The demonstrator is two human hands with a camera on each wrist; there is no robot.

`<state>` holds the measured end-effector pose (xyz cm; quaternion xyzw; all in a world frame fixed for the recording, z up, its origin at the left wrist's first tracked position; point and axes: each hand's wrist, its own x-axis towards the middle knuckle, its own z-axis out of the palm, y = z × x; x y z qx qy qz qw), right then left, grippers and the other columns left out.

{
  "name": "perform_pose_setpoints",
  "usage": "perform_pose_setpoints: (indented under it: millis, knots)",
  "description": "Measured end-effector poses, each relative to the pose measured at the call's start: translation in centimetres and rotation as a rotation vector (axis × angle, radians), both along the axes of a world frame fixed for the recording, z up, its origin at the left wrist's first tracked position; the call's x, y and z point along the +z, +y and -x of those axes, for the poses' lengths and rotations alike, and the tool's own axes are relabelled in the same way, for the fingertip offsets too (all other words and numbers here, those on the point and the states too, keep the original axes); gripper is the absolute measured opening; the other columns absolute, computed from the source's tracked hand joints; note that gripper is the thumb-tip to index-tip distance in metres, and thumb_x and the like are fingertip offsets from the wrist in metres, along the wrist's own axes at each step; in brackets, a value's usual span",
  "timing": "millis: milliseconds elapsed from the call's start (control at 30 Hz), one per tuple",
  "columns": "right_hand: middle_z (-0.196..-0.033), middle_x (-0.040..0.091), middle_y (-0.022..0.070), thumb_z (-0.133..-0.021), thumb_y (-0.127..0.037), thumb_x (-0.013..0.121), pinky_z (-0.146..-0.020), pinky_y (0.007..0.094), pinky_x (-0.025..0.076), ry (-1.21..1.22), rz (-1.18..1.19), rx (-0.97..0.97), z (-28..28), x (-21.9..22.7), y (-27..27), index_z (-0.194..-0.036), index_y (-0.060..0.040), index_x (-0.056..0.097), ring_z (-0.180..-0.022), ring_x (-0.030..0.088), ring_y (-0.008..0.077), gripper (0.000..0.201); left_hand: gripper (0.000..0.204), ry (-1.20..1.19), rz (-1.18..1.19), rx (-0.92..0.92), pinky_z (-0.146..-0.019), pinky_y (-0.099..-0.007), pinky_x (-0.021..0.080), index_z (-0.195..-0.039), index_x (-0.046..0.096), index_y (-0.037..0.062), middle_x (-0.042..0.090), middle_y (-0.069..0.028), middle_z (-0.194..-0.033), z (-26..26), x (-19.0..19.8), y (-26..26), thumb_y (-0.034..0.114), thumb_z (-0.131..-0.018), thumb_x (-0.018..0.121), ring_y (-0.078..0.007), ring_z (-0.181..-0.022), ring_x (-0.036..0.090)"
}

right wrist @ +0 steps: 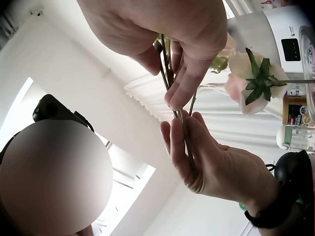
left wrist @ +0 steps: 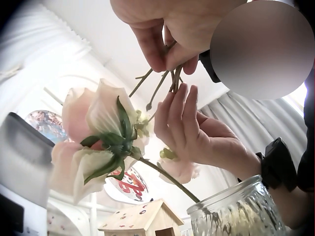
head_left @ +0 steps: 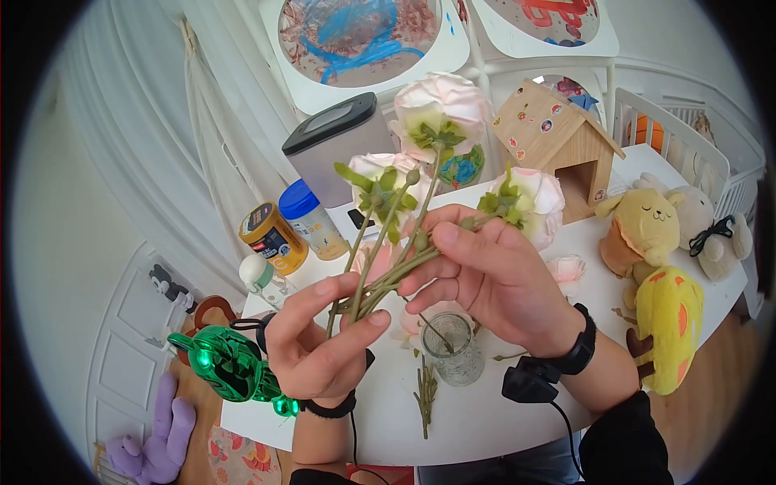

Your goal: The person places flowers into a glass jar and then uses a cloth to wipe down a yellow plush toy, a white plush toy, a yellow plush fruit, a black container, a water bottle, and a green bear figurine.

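Note:
Pale pink roses (head_left: 440,121) stand in a loose bunch above the table, their green-brown stems (head_left: 380,287) crossing between my two hands. Low on the bunch, my left hand (head_left: 319,343) pinches the stem ends between thumb and fingers. Higher up, my right hand (head_left: 505,283) grips the stems with thumb and fingertips, just below the blooms. Under the hands stands a ribbed glass jar (head_left: 459,360). One rose (left wrist: 110,142) leans out of this jar, its stem inside the rim, as the left wrist view shows; in the head view its bloom is partly hidden behind the hands.
Short stem pieces (head_left: 425,396) lie on the white table (head_left: 372,428) left of the jar. Another pink rose (head_left: 566,273) lies at the right. Around stand a wooden house (head_left: 541,133), plush toys (head_left: 647,222), a blue-lidded can (head_left: 311,218) and a shiny green figure (head_left: 222,364).

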<state>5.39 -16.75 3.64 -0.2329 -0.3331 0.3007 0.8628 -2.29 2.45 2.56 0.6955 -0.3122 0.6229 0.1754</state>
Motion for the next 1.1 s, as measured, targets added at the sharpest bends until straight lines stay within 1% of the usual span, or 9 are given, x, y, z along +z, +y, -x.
perform_pose_setpoints:
  millis: [167,233,467,700,833,933,1000,1033,1100]
  knots:
    - [-0.104,0.068,0.0162,-0.104,-0.024,0.055,-0.081,0.0359,0.059,0.007,0.012,-0.08,-0.2,-0.3,0.1,-0.113,-0.0011,0.054,-0.094,0.071,0.0244,0.024,0.028,-0.011,-0.05,-0.018,-0.067,-0.031,0.056,-0.082,0.078,0.0095,0.055,-0.0081,-0.102,-0.4,0.0,0.2,-0.011,-0.064,0.081,-0.0263,-0.085,0.069]
    - [-0.1,0.068,0.0161,-0.105,-0.027,0.054,-0.077,0.0364,0.059,-0.192,0.082,-0.319,-0.3,-0.5,0.1,-0.11,-0.0006,0.054,-0.087,0.071,0.0233,0.027,0.028,-0.014,-0.028,-0.014,-0.067,-0.0308,0.055,-0.082,0.077,0.0087,0.054,-0.0075,-0.098,-0.5,0.1,0.3,-0.012,-0.064,0.081,-0.0255,-0.083,0.068]
    - [-0.089,0.065,0.0127,-0.106,-0.032,0.047,-0.071,0.0395,0.059,-0.124,-0.017,-0.685,-0.1,1.0,-0.5,-0.099,-0.0056,0.052,-0.077,0.068,0.0223,0.027,0.023,-0.016,0.24,0.099,-0.069,-0.0304,0.054,-0.083,0.072,0.0029,0.053,-0.007,-0.088,-1.0,0.3,1.3,-0.018,-0.072,0.073,-0.0219,-0.079,0.064]
    - [-0.098,0.066,0.0148,-0.106,-0.029,0.046,-0.077,0.0407,0.059,-0.176,-0.014,-0.646,-0.4,0.4,-0.4,-0.099,-0.0054,0.053,-0.088,0.069,0.0234,0.025,0.022,-0.091,0.48,0.193,-0.078,-0.0314,0.053,-0.087,0.074,0.0013,0.058,-0.0082,-0.088,-2.6,0.7,4.3,-0.017,-0.076,0.071,-0.019,-0.083,0.063]
    - [-0.109,0.065,0.0175,-0.104,-0.022,0.048,-0.081,0.0407,0.059,-0.189,-0.025,-0.63,-1.2,0.2,-0.5,-0.102,-0.0027,0.054,-0.098,0.068,0.0255,0.02,0.019,0.169,0.34,0.409,-0.072,-0.0306,0.05,-0.089,0.074,0.0021,0.058,-0.007,-0.088,-3.3,0.1,5.4,-0.013,-0.078,0.069,-0.0197,-0.079,0.063]
    - [-0.113,0.064,0.0185,-0.101,-0.015,0.05,-0.084,0.0415,0.058,-0.234,-0.044,-0.525,-1.9,0.0,-1.0,-0.106,-0.0002,0.055,-0.102,0.068,0.0271,0.017,0.021,0.65,0.157,0.357,-0.071,-0.0327,0.05,-0.093,0.076,0.0047,0.063,-0.0088,-0.088,-3.9,-1.4,6.5,-0.007,-0.077,0.069,-0.021,-0.079,0.064]
    - [-0.113,0.064,0.0187,-0.1,-0.011,0.049,-0.084,0.0421,0.058,-0.246,-0.033,-0.477,-2.0,0.0,-1.0,-0.107,0.0001,0.055,-0.104,0.067,0.0276,0.015,0.027,1.294,-0.065,0.288,-0.073,-0.0336,0.052,-0.101,0.076,0.0065,0.069,-0.0106,-0.089,-3.8,-2.5,6.9,-0.003,-0.077,0.066,-0.0226,-0.08,0.065]
    - [-0.112,0.064,0.0191,-0.097,-0.008,0.048,-0.085,0.0429,0.058,-0.234,-0.037,-0.454,-2.0,0.0,-1.0,-0.107,0.0006,0.055,-0.103,0.067,0.0281,0.015,0.027,1.295,-0.065,0.286,-0.073,-0.0336,0.052,-0.101,0.076,0.0065,0.069,-0.0106,-0.089,-3.7,-2.5,6.8,-0.003,-0.077,0.066,-0.0226,-0.08,0.065]
    - [-0.111,0.064,0.0196,-0.094,-0.005,0.047,-0.085,0.0436,0.058,-0.219,-0.037,-0.43,-2.0,-0.1,-1.0,-0.107,0.0011,0.055,-0.102,0.068,0.0286,0.017,0.03,1.723,-0.215,0.023,-0.075,-0.0336,0.053,-0.106,0.075,0.0078,0.072,-0.0118,-0.089,-3.5,-2.5,6.8,0.001,-0.079,0.065,-0.0237,-0.081,0.067]
